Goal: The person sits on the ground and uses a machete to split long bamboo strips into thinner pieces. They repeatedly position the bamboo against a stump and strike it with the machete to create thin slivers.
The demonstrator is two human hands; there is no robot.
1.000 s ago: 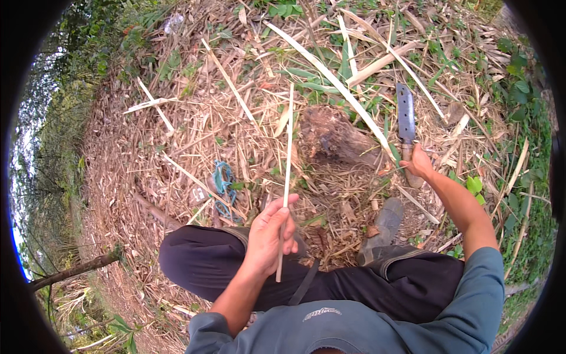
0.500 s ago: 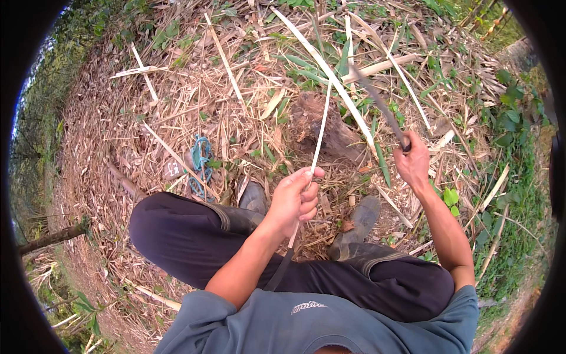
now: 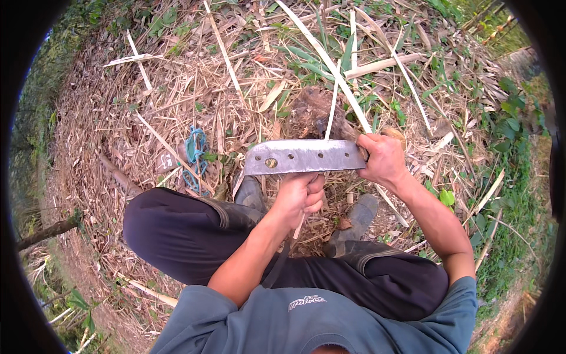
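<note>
My left hand point(image 3: 300, 199) is closed round a thin pale bamboo strip point(image 3: 333, 109), which slants up and away past a brown stump point(image 3: 312, 106). A short end of the strip shows below the fist. My right hand point(image 3: 384, 159) grips a machete point(image 3: 303, 158) by its handle, whose light wooden end sticks out past the fist. The broad grey blade has several round holes and lies flat to view, pointing left. It crosses in front of the strip just beyond my left fingers, covering their far edge. Whether the blade touches the strip, I cannot tell.
A longer, wider pale strip point(image 3: 327, 59) leans over the stump's far side. More cut strips point(image 3: 223, 47) lie about on dry leaf litter. Blue cord point(image 3: 196, 154) lies left of my boots point(image 3: 354, 218). Green plants point(image 3: 513, 124) grow at the right.
The machete has swung from pointing up and away to lying crosswise over the strip. My right hand has moved left and slightly nearer. My left hand still holds the strip in nearly the same place.
</note>
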